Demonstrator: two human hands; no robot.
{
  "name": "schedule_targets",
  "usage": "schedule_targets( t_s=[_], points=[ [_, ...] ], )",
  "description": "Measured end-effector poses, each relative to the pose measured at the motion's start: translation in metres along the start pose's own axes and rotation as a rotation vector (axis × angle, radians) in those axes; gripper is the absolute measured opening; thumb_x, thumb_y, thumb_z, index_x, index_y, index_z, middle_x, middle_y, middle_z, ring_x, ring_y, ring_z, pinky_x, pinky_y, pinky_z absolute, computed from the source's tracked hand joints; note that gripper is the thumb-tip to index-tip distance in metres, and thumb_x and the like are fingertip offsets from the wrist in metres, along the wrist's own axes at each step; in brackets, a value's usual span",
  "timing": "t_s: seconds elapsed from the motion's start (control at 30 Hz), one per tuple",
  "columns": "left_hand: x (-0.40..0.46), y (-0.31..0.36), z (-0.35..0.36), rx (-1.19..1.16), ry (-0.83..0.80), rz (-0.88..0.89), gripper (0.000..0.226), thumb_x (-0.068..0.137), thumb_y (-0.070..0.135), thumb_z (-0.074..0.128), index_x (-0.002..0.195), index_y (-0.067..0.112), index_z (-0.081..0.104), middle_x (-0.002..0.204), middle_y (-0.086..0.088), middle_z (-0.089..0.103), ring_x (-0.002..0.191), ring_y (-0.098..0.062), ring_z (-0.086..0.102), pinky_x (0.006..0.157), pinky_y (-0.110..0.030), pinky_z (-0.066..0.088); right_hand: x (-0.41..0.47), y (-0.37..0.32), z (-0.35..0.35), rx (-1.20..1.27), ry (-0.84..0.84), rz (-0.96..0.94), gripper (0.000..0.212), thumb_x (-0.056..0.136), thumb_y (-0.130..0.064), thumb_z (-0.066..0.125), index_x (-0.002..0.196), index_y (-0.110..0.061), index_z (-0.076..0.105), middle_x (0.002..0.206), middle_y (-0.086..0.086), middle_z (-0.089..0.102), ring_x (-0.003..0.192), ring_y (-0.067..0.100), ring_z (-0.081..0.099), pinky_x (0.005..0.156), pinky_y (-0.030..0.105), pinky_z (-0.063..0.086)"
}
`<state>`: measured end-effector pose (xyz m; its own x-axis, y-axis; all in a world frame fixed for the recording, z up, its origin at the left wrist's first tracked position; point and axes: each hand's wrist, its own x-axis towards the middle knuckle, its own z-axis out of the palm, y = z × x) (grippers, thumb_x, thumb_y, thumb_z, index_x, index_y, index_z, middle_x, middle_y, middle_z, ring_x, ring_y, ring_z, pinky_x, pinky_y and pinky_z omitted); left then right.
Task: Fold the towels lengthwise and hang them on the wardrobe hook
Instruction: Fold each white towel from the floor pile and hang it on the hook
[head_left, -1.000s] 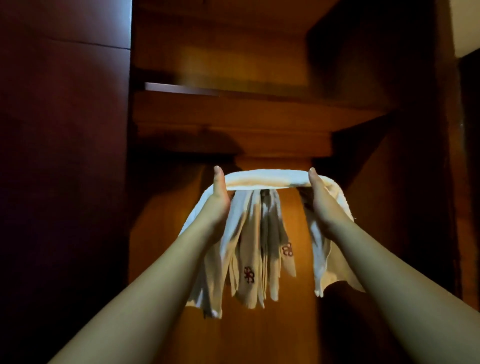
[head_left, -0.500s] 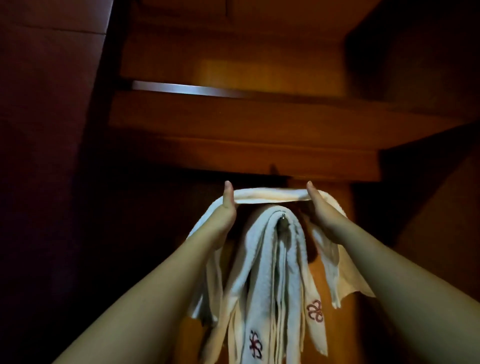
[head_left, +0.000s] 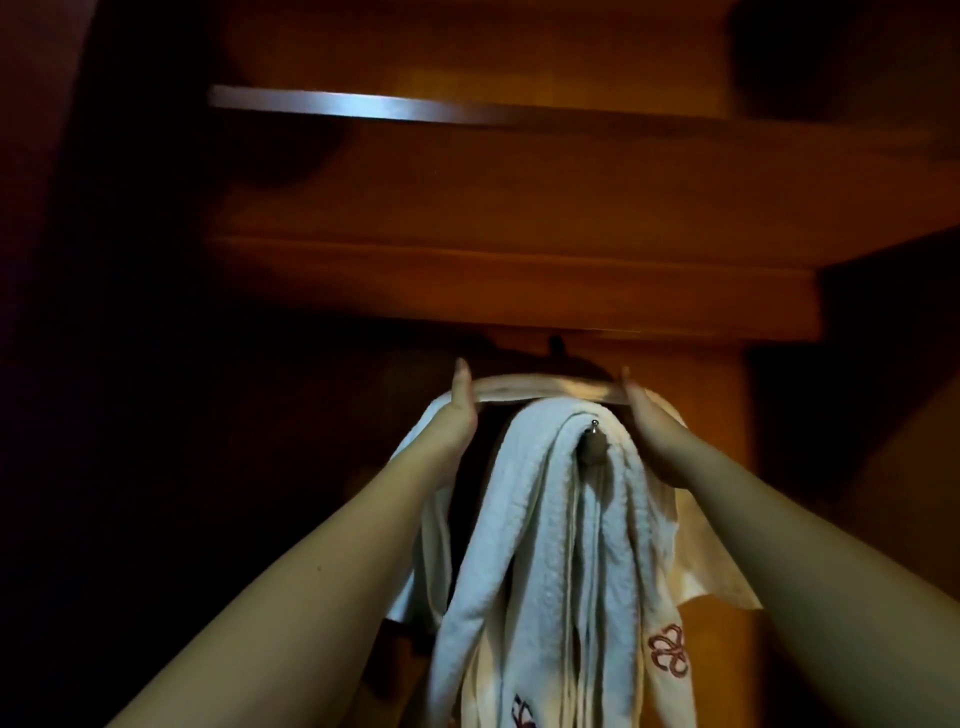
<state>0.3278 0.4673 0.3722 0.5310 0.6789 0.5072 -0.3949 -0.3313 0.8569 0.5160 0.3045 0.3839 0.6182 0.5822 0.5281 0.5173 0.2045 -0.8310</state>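
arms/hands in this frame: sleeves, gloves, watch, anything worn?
Nothing worn that shows. Both forearms are bare right to the frame edge: no sleeves, gloves, watch or bands. Left hand and right hand are bare too; no rings visible, though the light is dim.

A folded towel (head_left: 545, 387) stretches between the left hand (head_left: 457, 415) at nine o'clock and the right hand (head_left: 649, 421) at three, just above the hook (head_left: 594, 441). Hung towels (head_left: 545, 545) drape from that hook toward six. The shelf (head_left: 493, 291) sits at twelve, a rail (head_left: 363, 106) above it.
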Motion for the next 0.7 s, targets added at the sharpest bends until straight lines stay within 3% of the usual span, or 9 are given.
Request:
schedule_targets(
  t_s=[0.1,0.2,0.23,0.33,0.43,0.53,0.57,0.63,0.7],
  points=[
    [-0.004,-0.012,-0.001,0.008,-0.069,-0.100,0.090,0.092,0.079,0.014,0.154,0.017,0.038,0.158,-0.007,0.039,0.144,-0.016,0.036,0.121,-0.035,0.027,-0.002,0.007,0.003,0.029,-0.031,0.038,0.078,0.082,-0.086,0.038,0.123,-0.027,0.068,0.105,0.006,0.078,0.092,0.024,0.076,0.070,0.031,0.058],
    [-0.016,-0.024,-0.002,0.024,-0.229,-0.176,0.085,0.094,0.076,0.008,0.152,0.023,0.040,0.142,0.005,0.054,0.119,-0.006,0.049,0.086,-0.018,0.043,-0.006,0.023,0.001,0.096,-0.100,0.069,0.068,0.092,-0.079,0.032,0.127,-0.030,0.065,0.107,0.003,0.078,0.094,0.021,0.076,0.071,0.033,0.056],
    [-0.020,-0.027,-0.001,0.043,-0.250,-0.171,0.083,0.095,0.074,0.006,0.152,0.024,0.040,0.142,0.009,0.052,0.119,-0.004,0.048,0.085,-0.016,0.040,-0.007,0.027,0.000,0.110,-0.102,0.080,0.067,0.093,-0.078,0.029,0.127,-0.031,0.065,0.109,0.005,0.077,0.096,0.023,0.075,0.074,0.035,0.055],
    [-0.021,-0.023,0.000,0.061,-0.214,-0.114,0.081,0.098,0.069,0.003,0.154,0.020,0.037,0.157,0.004,0.039,0.138,-0.006,0.037,0.106,-0.018,0.028,-0.007,0.025,0.001,0.148,0.010,0.084,0.064,0.100,-0.070,0.026,0.110,-0.025,0.071,0.095,0.010,0.078,0.086,0.027,0.076,0.076,0.037,0.055],
    [-0.018,-0.008,0.000,0.047,-0.225,-0.089,0.082,0.098,0.068,0.004,0.153,0.017,0.037,0.158,-0.002,0.038,0.145,-0.013,0.033,0.103,-0.019,0.025,-0.004,0.012,0.004,0.131,0.079,0.055,0.050,0.107,-0.051,0.030,0.103,-0.019,0.068,0.087,0.011,0.077,0.079,0.019,0.074,0.068,0.030,0.053],
    [-0.026,-0.005,0.000,0.083,-0.258,-0.093,0.080,0.099,0.068,0.005,0.152,0.020,0.040,0.154,0.001,0.043,0.125,-0.002,0.046,0.092,-0.007,0.039,-0.007,0.015,0.001,0.035,0.098,0.068,0.037,0.108,-0.032,0.034,0.098,-0.015,0.065,0.086,0.014,0.072,0.070,0.017,0.071,0.052,0.023,0.046],
    [-0.030,-0.009,0.001,0.098,-0.282,-0.102,0.079,0.099,0.068,0.004,0.151,0.021,0.041,0.152,0.002,0.045,0.120,-0.001,0.048,0.091,-0.009,0.042,-0.013,0.019,0.001,0.003,0.102,0.084,0.039,0.107,-0.034,0.034,0.094,-0.015,0.066,0.082,0.012,0.072,0.073,0.020,0.071,0.054,0.025,0.044],
    [-0.039,-0.021,0.000,0.125,-0.306,-0.135,0.081,0.098,0.069,0.002,0.152,0.021,0.040,0.154,-0.002,0.045,0.133,-0.010,0.045,0.113,-0.026,0.036,-0.027,0.029,0.003,-0.021,0.069,0.100,0.043,0.107,-0.043,0.035,0.090,-0.020,0.068,0.076,0.003,0.075,0.072,0.017,0.072,0.056,0.027,0.043],
    [-0.050,-0.030,-0.005,0.131,-0.306,-0.199,0.086,0.095,0.072,0.001,0.155,0.021,0.036,0.155,-0.006,0.043,0.143,-0.021,0.039,0.121,-0.041,0.027,-0.039,0.034,0.009,-0.004,0.043,0.124,0.039,0.106,-0.048,0.039,0.098,-0.025,0.070,0.089,0.004,0.077,0.078,0.019,0.071,0.062,0.030,0.046]
  ],
)
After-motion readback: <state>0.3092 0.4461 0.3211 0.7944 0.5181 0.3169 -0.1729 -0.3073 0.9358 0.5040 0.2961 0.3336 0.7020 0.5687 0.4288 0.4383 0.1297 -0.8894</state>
